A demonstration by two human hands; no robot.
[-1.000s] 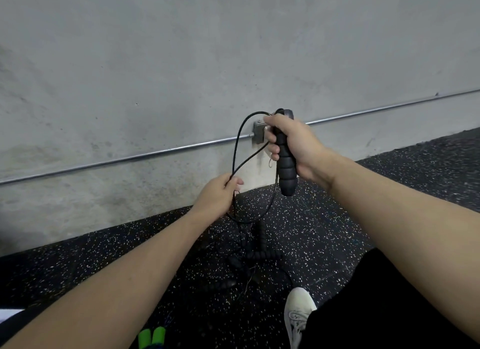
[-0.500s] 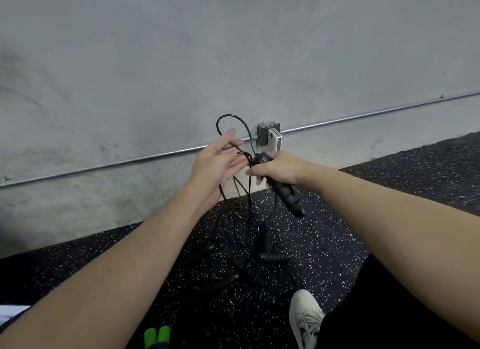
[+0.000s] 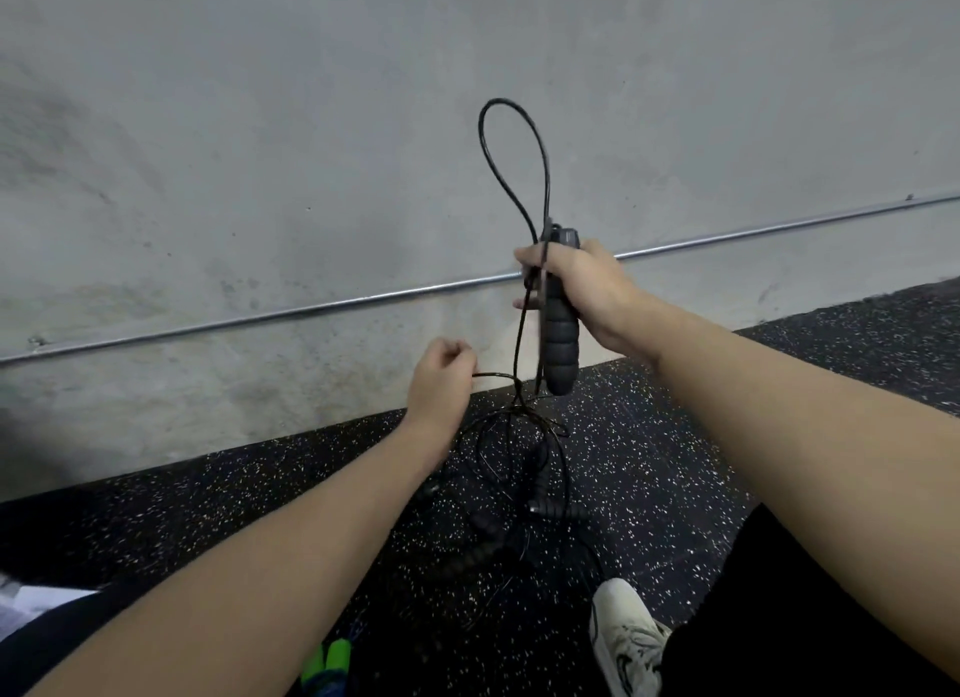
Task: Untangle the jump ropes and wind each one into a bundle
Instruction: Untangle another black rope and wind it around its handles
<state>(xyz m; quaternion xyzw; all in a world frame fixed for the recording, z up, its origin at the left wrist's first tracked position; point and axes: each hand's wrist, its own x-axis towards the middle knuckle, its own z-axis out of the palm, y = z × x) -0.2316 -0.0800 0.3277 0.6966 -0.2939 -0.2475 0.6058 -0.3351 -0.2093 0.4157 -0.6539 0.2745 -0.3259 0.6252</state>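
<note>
Two hands are working one thin black jump rope cord (image 3: 519, 343) here. Going left to right: the left hand (image 3: 441, 379) is sitting low, fingers curled and pinching a slack strand of that cord, which is running off sideways toward the middle. Below and between the arms, the rest of the ropes are lying in a tangled heap of black cords and ribbed black handles (image 3: 524, 494) on the speckled black rubber floor (image 3: 675, 462). Right of that, the right hand (image 3: 576, 291) is wrapped tight around a black ribbed foam handle (image 3: 558, 343), holding it upright and also trapping the cord so a tall loop (image 3: 514, 166) is standing above the fist.

Looks to me like the winding step is just getting going, first loop only, with most of the cord still knotted up on the floor. Next move probably needs the left hand feeding more slack up while teasing it free of the pile, otherwise it's dragging the whole mess along.
</note>
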